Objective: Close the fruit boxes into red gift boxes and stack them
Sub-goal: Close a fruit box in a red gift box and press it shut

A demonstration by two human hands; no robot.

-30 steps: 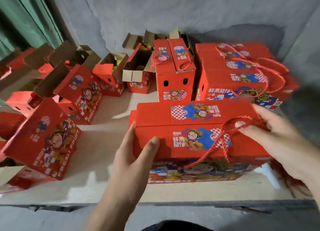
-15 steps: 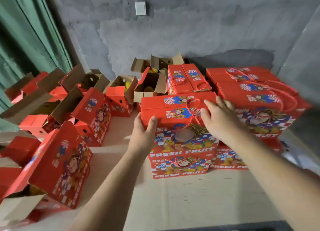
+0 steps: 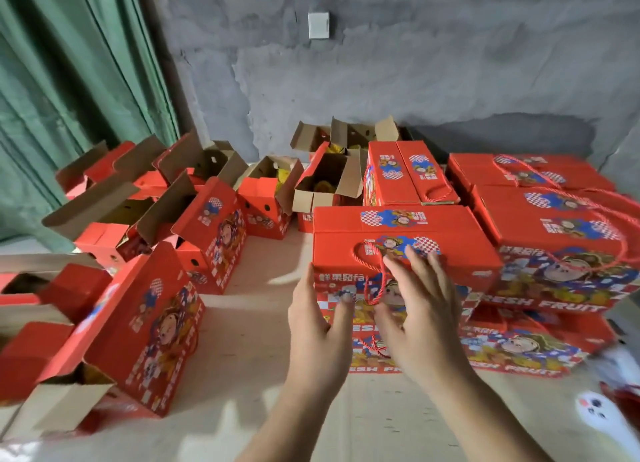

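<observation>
A bare strip of worktop [image 3: 263,350] runs between the open-flapped boxes [image 3: 145,323] on the left and the stacked closed gift boxes [image 3: 405,239] on the right; more boxes [image 3: 325,184] block its far end.

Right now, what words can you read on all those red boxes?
"FRESH FRUIT": front of the right stack's top box.
"FRESH FRUIT", partly cut off: bottom box of that stack.
"鲜果..." then unclear characters: box under the hands.
"...ESH F...": front of the box beneath it, mostly hidden by the hands.
Small lid logos, left open boxes: too blurred.
</observation>
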